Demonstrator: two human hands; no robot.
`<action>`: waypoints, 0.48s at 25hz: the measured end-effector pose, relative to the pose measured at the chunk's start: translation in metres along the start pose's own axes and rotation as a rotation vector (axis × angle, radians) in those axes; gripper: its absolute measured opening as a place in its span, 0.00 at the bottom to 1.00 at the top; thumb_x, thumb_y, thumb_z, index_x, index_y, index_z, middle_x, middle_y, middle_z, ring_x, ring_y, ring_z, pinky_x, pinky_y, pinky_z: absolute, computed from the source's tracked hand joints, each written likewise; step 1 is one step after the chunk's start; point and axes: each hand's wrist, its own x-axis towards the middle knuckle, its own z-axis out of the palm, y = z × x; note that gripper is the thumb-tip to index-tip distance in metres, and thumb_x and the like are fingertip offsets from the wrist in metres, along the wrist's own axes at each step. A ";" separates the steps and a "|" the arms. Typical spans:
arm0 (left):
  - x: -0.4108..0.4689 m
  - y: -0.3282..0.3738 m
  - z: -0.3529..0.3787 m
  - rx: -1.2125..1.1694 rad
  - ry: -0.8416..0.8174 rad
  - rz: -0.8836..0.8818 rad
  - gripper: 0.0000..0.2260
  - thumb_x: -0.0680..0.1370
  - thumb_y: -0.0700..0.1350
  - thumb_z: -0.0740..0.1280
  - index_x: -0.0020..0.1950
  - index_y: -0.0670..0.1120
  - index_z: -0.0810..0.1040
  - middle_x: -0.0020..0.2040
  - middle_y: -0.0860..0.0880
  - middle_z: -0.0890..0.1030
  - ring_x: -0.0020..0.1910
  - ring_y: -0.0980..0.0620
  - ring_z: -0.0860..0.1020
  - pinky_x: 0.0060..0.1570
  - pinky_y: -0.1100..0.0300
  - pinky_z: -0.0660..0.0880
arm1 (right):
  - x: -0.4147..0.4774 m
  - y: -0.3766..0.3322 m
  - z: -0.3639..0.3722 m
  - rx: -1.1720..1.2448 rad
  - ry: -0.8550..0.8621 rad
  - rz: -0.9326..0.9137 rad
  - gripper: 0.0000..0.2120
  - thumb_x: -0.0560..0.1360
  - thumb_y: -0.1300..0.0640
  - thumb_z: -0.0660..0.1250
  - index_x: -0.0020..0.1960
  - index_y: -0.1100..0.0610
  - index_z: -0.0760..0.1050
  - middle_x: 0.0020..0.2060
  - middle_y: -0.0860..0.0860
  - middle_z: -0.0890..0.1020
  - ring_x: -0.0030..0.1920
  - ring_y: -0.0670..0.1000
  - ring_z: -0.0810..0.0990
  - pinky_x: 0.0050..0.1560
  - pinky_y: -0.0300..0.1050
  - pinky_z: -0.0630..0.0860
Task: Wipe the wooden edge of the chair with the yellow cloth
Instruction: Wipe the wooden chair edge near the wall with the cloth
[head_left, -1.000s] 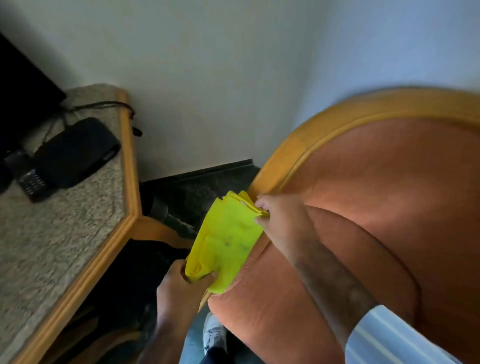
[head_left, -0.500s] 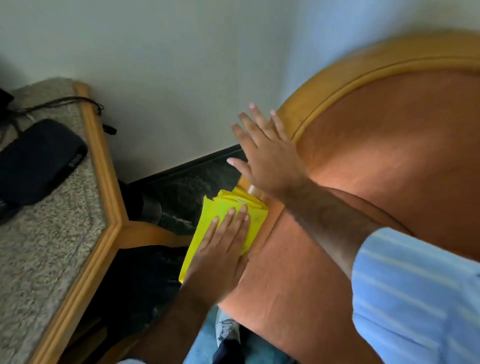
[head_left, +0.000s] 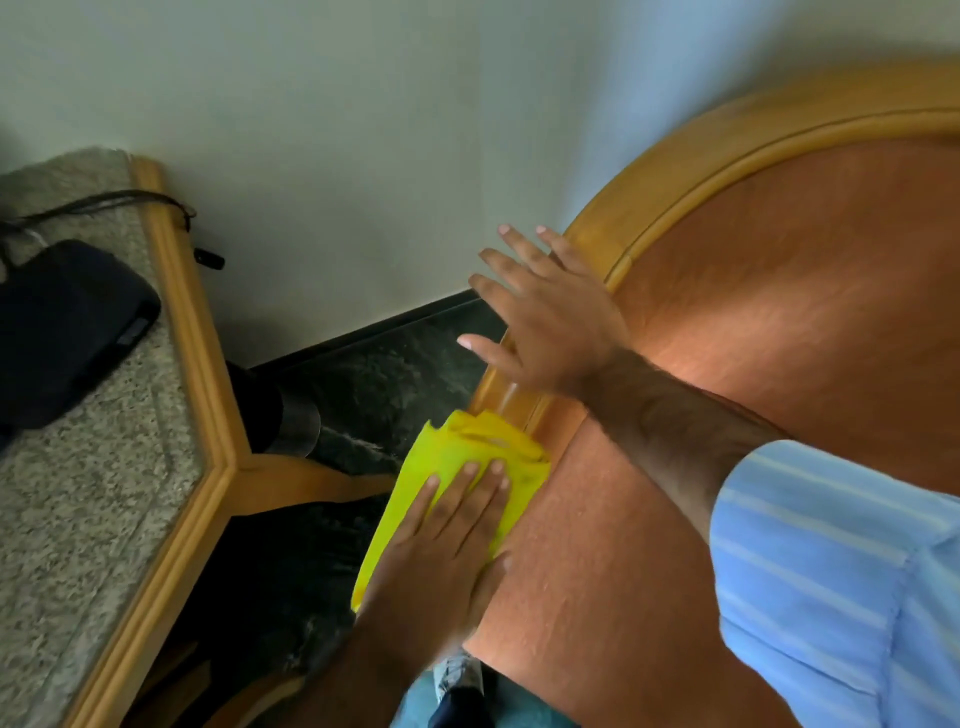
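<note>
A folded yellow cloth (head_left: 441, 462) lies over the lower left wooden edge (head_left: 691, 150) of an orange upholstered chair (head_left: 779, 322). My left hand (head_left: 447, 551) presses flat on the cloth, fingers extended and pointing up along the edge. My right hand (head_left: 545, 317) hovers above the cloth with fingers spread, over the curved wooden rim, holding nothing. Under the cloth and my left hand the wood is hidden.
A stone-topped table with a wooden border (head_left: 192, 364) stands at the left, carrying a dark box (head_left: 62, 327) and a cable (head_left: 114, 200). A pale wall (head_left: 363, 130) rises behind. Dark floor (head_left: 384, 374) shows between table and chair.
One second ago both hands pinched the cloth. My right hand has let go and moved up with fingers spread, while my left hand has flattened onto the cloth against the edge.
</note>
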 end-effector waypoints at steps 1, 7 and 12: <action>0.012 0.002 0.000 -0.020 0.001 0.002 0.29 0.85 0.58 0.54 0.83 0.44 0.59 0.84 0.46 0.58 0.83 0.45 0.58 0.77 0.43 0.58 | 0.000 -0.001 0.001 -0.002 0.025 -0.003 0.35 0.81 0.31 0.52 0.73 0.55 0.75 0.75 0.55 0.75 0.81 0.58 0.64 0.81 0.62 0.57; -0.028 0.006 0.008 -0.127 -0.036 -0.081 0.31 0.85 0.58 0.54 0.84 0.44 0.56 0.85 0.47 0.57 0.84 0.47 0.56 0.81 0.46 0.58 | -0.001 0.004 0.002 -0.047 0.063 -0.016 0.34 0.82 0.32 0.52 0.72 0.55 0.75 0.74 0.55 0.76 0.81 0.58 0.66 0.81 0.60 0.58; -0.070 0.003 0.007 -0.071 -0.102 -0.044 0.30 0.85 0.60 0.54 0.83 0.43 0.59 0.84 0.46 0.58 0.82 0.45 0.61 0.77 0.45 0.62 | -0.001 0.004 0.000 -0.052 0.040 -0.002 0.35 0.81 0.31 0.51 0.73 0.56 0.74 0.75 0.56 0.75 0.81 0.58 0.64 0.82 0.61 0.57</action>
